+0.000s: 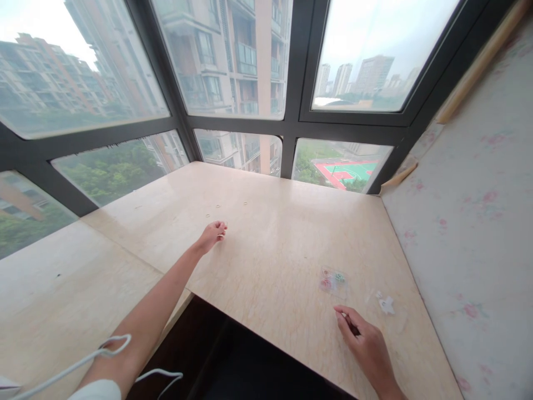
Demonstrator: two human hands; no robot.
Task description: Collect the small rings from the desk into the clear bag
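Bare left hand (212, 234), perhaps white sleeve (99, 390)

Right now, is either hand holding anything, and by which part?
Cannot tell for sure. The left hand is pinched together beside the rings; the right hand may pinch something thin at its fingers, too small to name.

The worktop (270, 261) is pale beige marble with faint veins. At 3 o'clock the wall covering (478, 222) is off-white, dotted with small pink flowers. The window frame (297, 66) at 12 o'clock is dark grey. The clear packet (333, 281) at 4 o'clock shows pink and green; the cord (104, 350) at 8 o'clock is white.
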